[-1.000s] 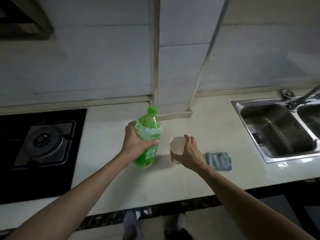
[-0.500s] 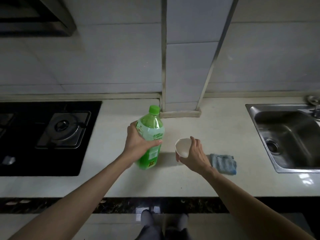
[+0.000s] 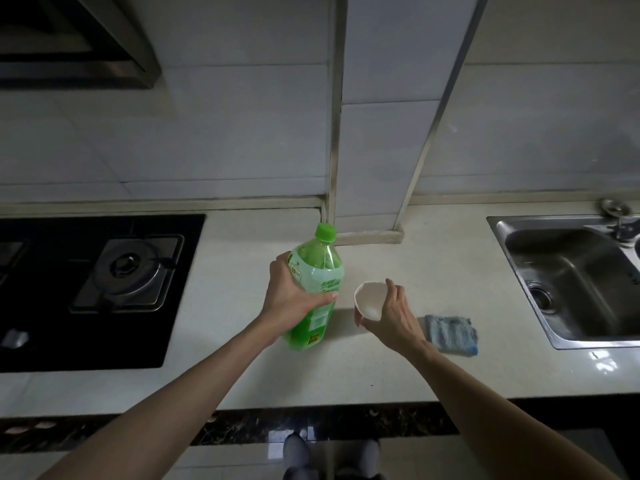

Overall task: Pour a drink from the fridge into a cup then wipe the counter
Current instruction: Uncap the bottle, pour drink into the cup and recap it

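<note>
- The bottle (image 3: 317,289) is green plastic with a green cap screwed on and a pale label. It is partly full of green drink. My left hand (image 3: 291,299) wraps round its middle, with the neck above my grip and the base below it.
- The cup (image 3: 370,299) is white and held in my right hand (image 3: 391,317), just right of the bottle. It tilts so its mouth faces up and left.
- The cloth (image 3: 450,332) is blue and folded, lying flat on the pale counter (image 3: 433,271) just right of my right wrist.

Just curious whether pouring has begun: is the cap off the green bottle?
No, the green cap sits on the neck of the bottle that the left hand grips.
</note>
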A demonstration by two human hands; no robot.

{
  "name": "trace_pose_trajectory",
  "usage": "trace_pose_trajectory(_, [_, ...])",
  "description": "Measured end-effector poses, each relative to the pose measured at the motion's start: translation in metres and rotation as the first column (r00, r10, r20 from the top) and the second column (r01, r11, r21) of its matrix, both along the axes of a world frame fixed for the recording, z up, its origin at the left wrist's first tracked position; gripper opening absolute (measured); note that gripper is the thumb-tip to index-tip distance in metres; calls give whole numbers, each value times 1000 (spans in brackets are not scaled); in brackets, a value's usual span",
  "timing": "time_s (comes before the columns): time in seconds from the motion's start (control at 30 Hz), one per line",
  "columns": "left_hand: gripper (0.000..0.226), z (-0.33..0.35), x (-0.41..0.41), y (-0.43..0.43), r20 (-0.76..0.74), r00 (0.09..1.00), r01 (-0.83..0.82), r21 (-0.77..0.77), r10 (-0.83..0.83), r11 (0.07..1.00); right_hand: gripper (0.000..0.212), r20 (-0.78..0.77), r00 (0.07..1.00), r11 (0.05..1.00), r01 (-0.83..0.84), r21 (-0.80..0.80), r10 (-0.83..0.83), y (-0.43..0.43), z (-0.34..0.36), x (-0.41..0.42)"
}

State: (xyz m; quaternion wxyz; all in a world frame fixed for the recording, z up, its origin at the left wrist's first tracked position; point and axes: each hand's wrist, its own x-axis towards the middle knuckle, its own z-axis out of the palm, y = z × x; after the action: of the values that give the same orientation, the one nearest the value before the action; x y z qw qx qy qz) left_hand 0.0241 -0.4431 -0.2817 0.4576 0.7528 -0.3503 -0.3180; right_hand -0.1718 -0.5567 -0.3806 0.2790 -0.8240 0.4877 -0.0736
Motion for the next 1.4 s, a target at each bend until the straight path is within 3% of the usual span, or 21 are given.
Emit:
trace_pose_trajectory(0.13, [93, 1, 1, -6, 16, 999, 28, 3, -28, 1000, 123, -79, 995, 998, -57, 16, 58, -4, 17, -2])
trace_pose_trajectory(0.2, [94, 1, 2, -10, 21, 999, 39, 3, -39, 999, 116, -110, 989, 995, -96, 17, 97, -10, 38, -1])
trace_pose_trajectory(0.27, [96, 0, 2, -14, 36, 998, 51, 2, -51, 999, 85, -59, 996, 998, -61, -32, 59, -16, 68, 5])
trace_pose_trajectory(0.33, [103, -1, 1, -20, 52, 996, 67, 11, -67, 998, 40, 110, 991, 991, 82, -103, -70, -23, 104, 14])
trace_pose_trajectory(0.37, [106, -1, 1, -23, 61, 995, 73, 15, -74, 997, 30, 189, 973, 982, 153, -114, -130, -25, 121, 19])
trace_pose_trajectory(0.47, [103, -3, -3, -31, 136, 983, 119, 19, -121, 993, 55, 192, 975, 983, 137, -121, -112, -25, 166, 38])
trace_pose_trajectory(0.57, [96, -1, -10, -36, 206, 966, 150, 34, -154, 988, 67, -61, 998, 951, -24, -308, 6, -17, 192, 56])
trace_pose_trajectory(0.7, [95, 6, -17, -35, 188, 971, 158, -57, -145, 986, 66, -241, 970, 892, -73, -446, -41, -15, 204, 70])
trace_pose_trajectory(0.83, [97, 16, -18, -30, 176, 973, 169, -96, -150, 981, 57, -199, 979, 872, -71, -484, -31, -15, 215, 79])
trace_pose_trajectory(1.0, [114, 25, -2, -25, 49, 969, 246, -151, -241, 957, 54, -157, 986, 831, -138, -538, 62, -16, 228, 92])
trace_pose_trajectory(1.3, [75, 49, 20, -40, -18, 917, 395, -107, -399, 913, 51, -176, 947, 718, -319, -618, 269, -30, 244, 86])
trace_pose_trajectory(1.4, [85, 54, 20, -45, -64, 897, 433, -75, -437, 898, 52, -139, 945, 695, -312, -648, 295, -32, 248, 81])
